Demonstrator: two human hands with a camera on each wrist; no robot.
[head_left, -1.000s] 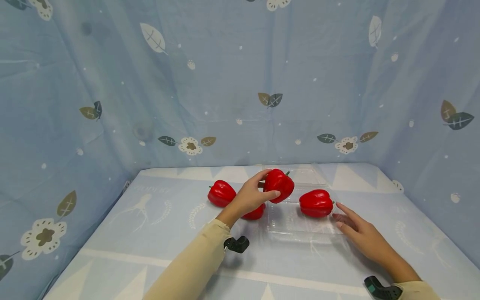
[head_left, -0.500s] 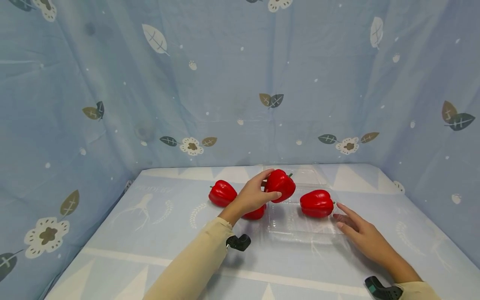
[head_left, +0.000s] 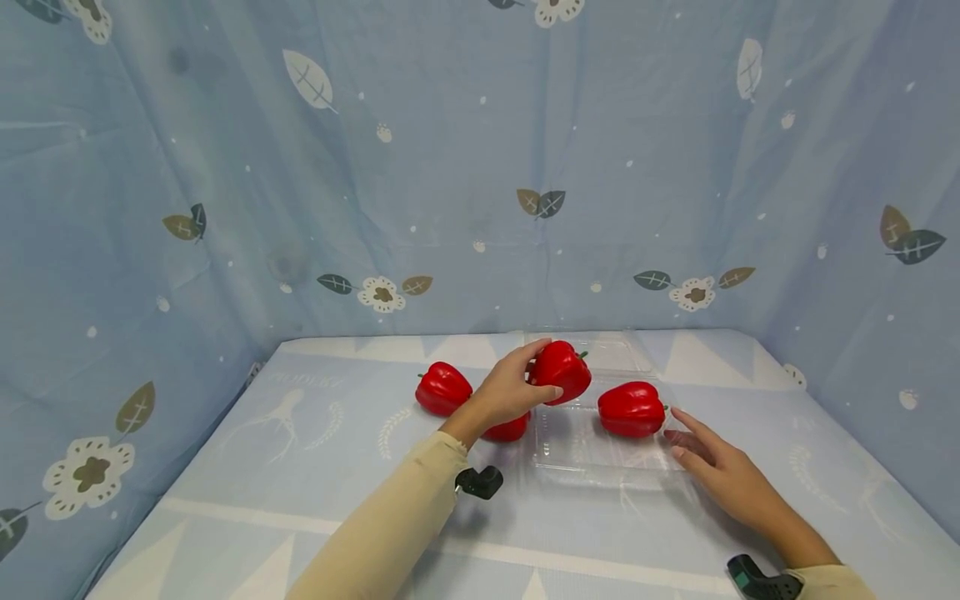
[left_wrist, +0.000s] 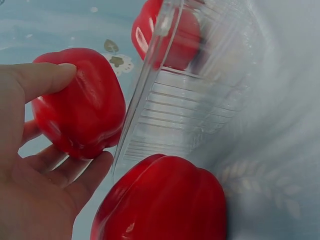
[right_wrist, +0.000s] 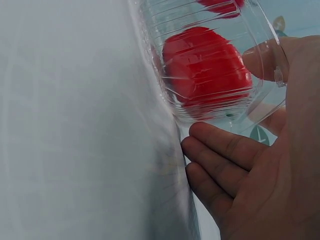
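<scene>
My left hand [head_left: 507, 392] grips a red bell pepper [head_left: 561, 372] between thumb and fingers, above the left part of a clear plastic container [head_left: 558, 460]. In the left wrist view, the thumb presses the top of this pepper [left_wrist: 82, 105], which is apart from the container wall. Another red bell pepper [head_left: 632, 409] lies inside the container, toward its right side. Beside the container's right edge is my right hand [head_left: 731, 479], fingers extended and loosely spread. In the right wrist view, its thumb [right_wrist: 260, 59] overlaps the clear rim; firm contact is hard to tell.
Two more red bell peppers, a farther one [head_left: 442, 388] and a nearer one [head_left: 508, 428] partly hidden by the left wrist, lie left of the container. Its clear lid [head_left: 615, 352] extends behind. A patterned blue curtain [head_left: 480, 150] rises along the table's back edge.
The left hand has shifted very slightly to the right with the bell pepper still in its grip. The right hand stays at the container's right edge.
</scene>
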